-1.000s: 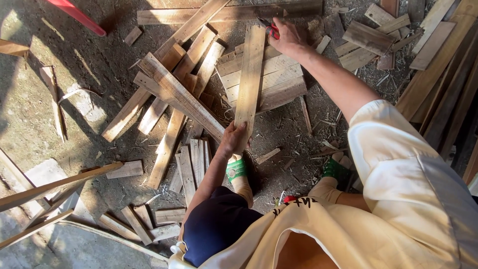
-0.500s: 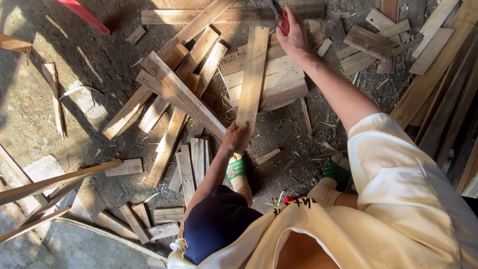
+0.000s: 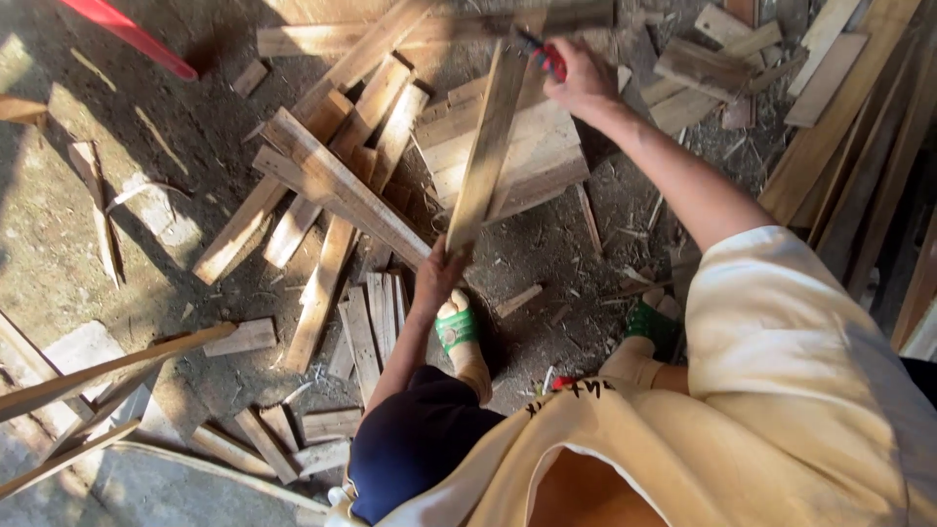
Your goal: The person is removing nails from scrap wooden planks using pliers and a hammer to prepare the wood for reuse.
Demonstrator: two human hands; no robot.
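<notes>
left hand (image 3: 437,275) clamped round the near end of a long wooden slat (image 3: 488,146), fingers curled shut on it. slat lying lengthwise over a low stack of boards (image 3: 517,161), far end up by the right hand (image 3: 578,78). right hand closed tight on a red-handled tool (image 3: 547,59), pliers by the look of it, blurred, working end right at the slat's far tip. can't tell whether a nail sits there. looks like mid-job: one slat in hand, pulling or prying apparently not finished. plenty of loose planks (image 3: 322,195) scattered across the dirt ground (image 3: 59,224), more timber (image 3: 839,146) piled at right. green-strapped sandals (image 3: 457,330) planted just below the slat.
</notes>
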